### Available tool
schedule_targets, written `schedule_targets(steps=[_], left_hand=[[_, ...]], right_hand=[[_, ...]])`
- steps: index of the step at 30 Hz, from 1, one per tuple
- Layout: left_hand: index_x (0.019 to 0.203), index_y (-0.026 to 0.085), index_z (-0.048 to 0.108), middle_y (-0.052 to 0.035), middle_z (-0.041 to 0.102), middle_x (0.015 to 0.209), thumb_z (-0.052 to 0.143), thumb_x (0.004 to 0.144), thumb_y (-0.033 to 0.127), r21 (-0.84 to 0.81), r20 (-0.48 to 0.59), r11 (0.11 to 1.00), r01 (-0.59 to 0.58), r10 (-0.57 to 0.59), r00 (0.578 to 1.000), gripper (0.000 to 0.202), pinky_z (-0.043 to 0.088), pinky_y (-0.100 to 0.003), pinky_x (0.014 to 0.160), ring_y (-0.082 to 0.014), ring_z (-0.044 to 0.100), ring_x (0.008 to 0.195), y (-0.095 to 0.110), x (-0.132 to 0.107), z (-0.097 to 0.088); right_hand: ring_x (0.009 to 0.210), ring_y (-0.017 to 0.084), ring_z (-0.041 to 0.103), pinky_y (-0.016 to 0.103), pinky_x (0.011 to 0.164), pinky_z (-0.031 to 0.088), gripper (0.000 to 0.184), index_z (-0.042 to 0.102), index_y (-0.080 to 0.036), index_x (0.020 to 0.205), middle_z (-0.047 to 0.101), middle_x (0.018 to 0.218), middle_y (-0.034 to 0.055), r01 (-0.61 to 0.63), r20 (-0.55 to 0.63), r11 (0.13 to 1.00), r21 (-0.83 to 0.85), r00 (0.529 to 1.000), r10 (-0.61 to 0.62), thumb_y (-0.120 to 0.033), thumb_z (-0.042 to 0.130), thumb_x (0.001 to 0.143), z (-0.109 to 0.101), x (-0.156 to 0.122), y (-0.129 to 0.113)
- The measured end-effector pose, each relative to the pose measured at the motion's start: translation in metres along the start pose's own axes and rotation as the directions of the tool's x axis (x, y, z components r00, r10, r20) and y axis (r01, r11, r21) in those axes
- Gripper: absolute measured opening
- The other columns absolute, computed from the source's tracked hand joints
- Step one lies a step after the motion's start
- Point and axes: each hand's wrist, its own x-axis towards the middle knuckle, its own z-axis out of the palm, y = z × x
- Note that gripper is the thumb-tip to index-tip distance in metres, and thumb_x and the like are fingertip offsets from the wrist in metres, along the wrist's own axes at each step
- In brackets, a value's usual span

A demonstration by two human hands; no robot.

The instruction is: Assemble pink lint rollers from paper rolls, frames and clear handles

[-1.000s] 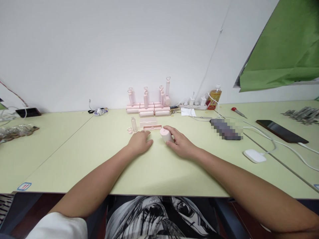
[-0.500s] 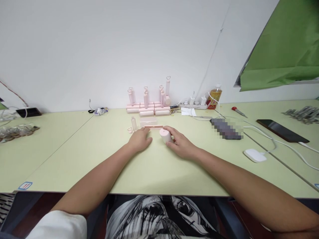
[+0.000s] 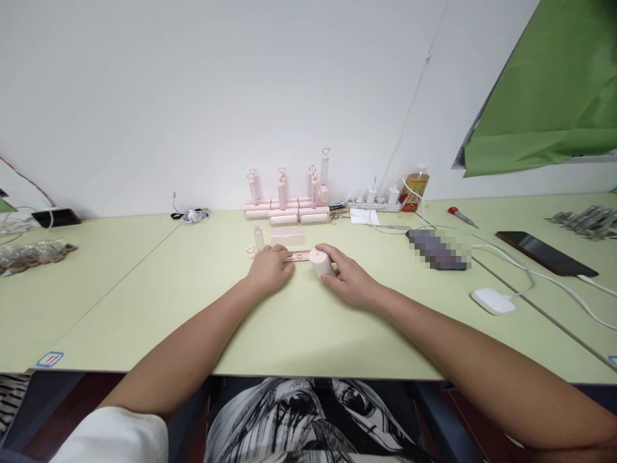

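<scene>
My right hand [image 3: 351, 276] is wrapped round a short pale pink cylinder [image 3: 321, 262] with a flat pink top, tilted slightly. My left hand [image 3: 270, 266] has its fingers closed on the left end of a long narrow pink case part [image 3: 299, 256], whose face shows a small round mark near its middle. This part's right end reaches the cylinder; whether they touch I cannot tell. Just behind lies a clear pinkish cover [image 3: 288, 238]. A translucent tube [image 3: 259, 238] stands near my left fingers, beside a small heart-shaped loop piece [image 3: 251, 251].
Several pink cases [image 3: 284, 219] with upright heart-topped tubes [image 3: 282, 193] stand by the wall. To the right are a power strip [image 3: 380, 207], a drink bottle [image 3: 415, 188], a screwdriver [image 3: 463, 217], a phone [image 3: 548, 253], a white charger [image 3: 493, 300] and loose cables.
The long pink part has turned in my left hand and come slightly closer, so its face with the round mark now shows. My right hand and the cylinder have barely moved.
</scene>
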Motion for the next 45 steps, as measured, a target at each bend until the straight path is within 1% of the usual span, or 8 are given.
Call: schedule_targets(steps=[6,13,17,21,26,39,43,45], left_hand=[[0.106,0.020,0.068,-0.0077,0.066,0.095,0.048,0.087,0.043,-0.076,0.034,0.996,0.044,-0.042,0.999,0.036,0.045,-0.034,0.073,-0.0232,0.061,0.085,-0.001,-0.001,0.005],[0.126,0.018,0.058,-0.0080,0.069,0.107,0.053,0.081,0.043,-0.205,0.182,0.935,0.291,-0.256,0.950,0.052,0.046,-0.030,0.071,-0.0232,0.064,0.092,0.000,-0.001,0.002],[0.106,0.019,0.067,-0.0079,0.071,0.101,0.056,0.074,0.039,-0.253,0.276,0.894,0.371,-0.301,0.913,0.039,0.043,-0.029,0.062,-0.0237,0.066,0.084,0.000,-0.002,-0.005],[0.082,0.020,0.067,-0.0073,0.071,0.082,0.058,0.068,0.036,-0.296,0.347,0.870,0.394,-0.287,0.893,0.023,0.038,-0.029,0.052,-0.0232,0.064,0.068,-0.002,-0.004,-0.010],[0.074,0.019,0.062,-0.0073,0.069,0.075,0.061,0.066,0.038,-0.302,0.380,0.881,0.364,-0.239,0.893,0.020,0.035,-0.029,0.051,-0.0225,0.062,0.063,-0.007,-0.004,-0.009],[0.100,0.020,0.058,-0.0111,0.069,0.098,0.055,0.073,0.029,-0.116,0.280,0.944,0.308,-0.267,0.922,0.028,0.041,-0.032,0.064,-0.0277,0.064,0.082,0.004,-0.006,-0.006],[0.096,0.021,0.055,-0.0063,0.067,0.089,0.059,0.073,0.030,-0.345,0.255,0.869,0.356,-0.278,0.926,0.024,0.040,-0.029,0.059,-0.0232,0.062,0.075,0.002,-0.005,-0.005],[0.094,0.021,0.051,-0.0025,0.063,0.080,0.062,0.073,0.031,-0.581,0.257,0.711,0.396,-0.302,0.918,0.026,0.038,-0.026,0.053,-0.0172,0.058,0.063,0.003,-0.004,-0.004]], right_hand=[[0.122,0.027,0.051,0.046,0.095,0.048,0.064,0.032,-0.031,0.145,0.046,0.143,0.0087,-0.013,0.010,1.000,0.024,1.000,0.013,-0.020,0.052,0.084,-0.001,0.000,-0.002],[0.118,0.027,0.053,0.046,0.095,0.047,0.063,0.033,-0.029,0.144,0.048,0.141,0.0100,-0.017,-0.002,0.999,0.029,1.000,0.017,-0.020,0.052,0.085,0.000,-0.001,-0.002],[0.117,0.027,0.054,0.047,0.095,0.047,0.063,0.035,-0.028,0.143,0.051,0.137,0.0107,-0.006,-0.011,1.000,0.019,1.000,0.007,-0.020,0.053,0.084,-0.001,-0.001,-0.003],[0.117,0.028,0.053,0.047,0.095,0.047,0.062,0.035,-0.028,0.143,0.049,0.138,0.0105,-0.020,-0.001,1.000,0.016,1.000,0.020,-0.021,0.053,0.084,-0.002,-0.001,-0.004],[0.118,0.027,0.053,0.047,0.095,0.047,0.062,0.034,-0.030,0.144,0.049,0.138,0.0097,-0.031,0.004,0.999,0.026,1.000,0.031,-0.022,0.052,0.085,-0.002,-0.002,-0.004],[0.114,0.026,0.055,0.044,0.093,0.048,0.062,0.033,-0.028,0.144,0.052,0.134,0.0107,-0.030,0.014,0.999,0.032,0.999,0.030,-0.022,0.052,0.085,-0.002,-0.002,-0.005],[0.109,0.026,0.057,0.045,0.092,0.049,0.063,0.034,-0.027,0.144,0.053,0.133,0.0113,-0.032,0.011,0.998,0.058,0.999,0.032,-0.022,0.054,0.084,-0.002,-0.002,-0.006],[0.110,0.026,0.057,0.045,0.092,0.049,0.063,0.035,-0.027,0.144,0.053,0.132,0.0117,-0.032,0.013,0.998,0.052,0.999,0.031,-0.022,0.054,0.084,-0.001,-0.002,-0.006]])
